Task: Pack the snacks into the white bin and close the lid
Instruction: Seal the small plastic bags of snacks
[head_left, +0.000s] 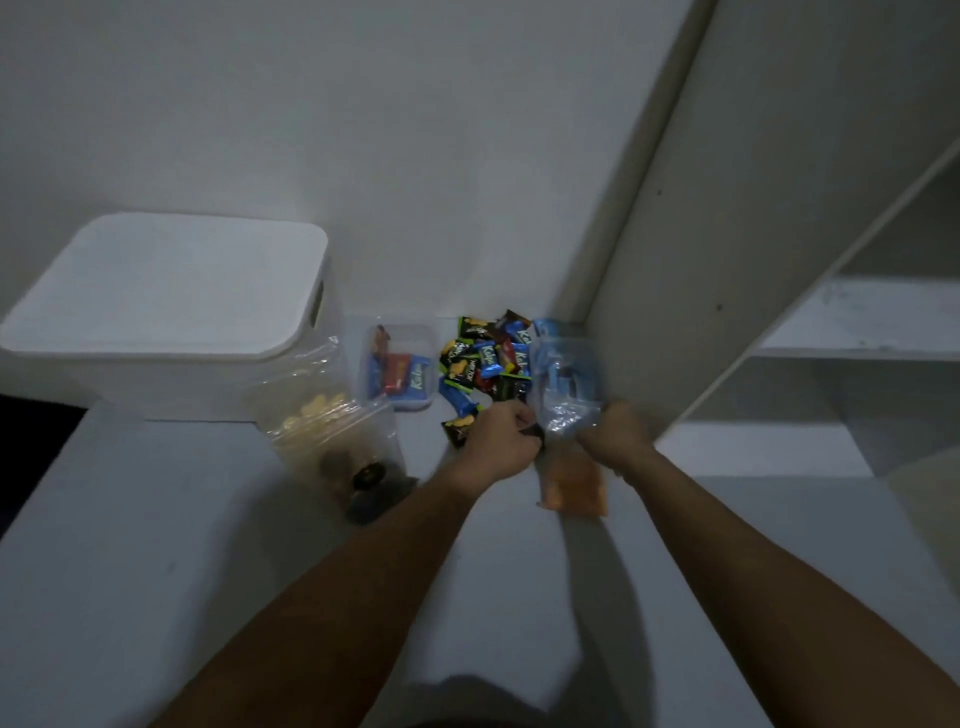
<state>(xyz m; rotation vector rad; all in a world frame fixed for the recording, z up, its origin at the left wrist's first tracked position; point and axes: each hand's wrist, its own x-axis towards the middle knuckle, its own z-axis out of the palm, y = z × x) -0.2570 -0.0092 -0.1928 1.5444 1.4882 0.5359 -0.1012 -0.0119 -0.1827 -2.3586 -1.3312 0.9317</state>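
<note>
Dim white walls close round a pale grey surface (156, 519) on which everything lies; far left stands the white bin (171, 332) with its lid (166, 280) resting on top, a handle slot showing in its right side; leaning against the bin's near right corner is a clear zip bag (327, 431) holding pale yellow pieces and some dark round ones; just right of it sits a small clear tub (397, 366) with red and blue wrapped bars inside; next comes a loose heap of small snack packets (480, 364) in black, green, blue and red, lying against the back wall; the left hand (501, 441) has its fingers curled at the near edge of that heap, seemingly pinching a dark packet, though blur makes this uncertain; the right hand (618, 431) grips the lower end of a clear plastic bag (566, 379) with blue-wrapped snacks inside; an orange packet (574, 488) lies flat beneath the two wrists; white shelving (831, 322) rises at the far right
</note>
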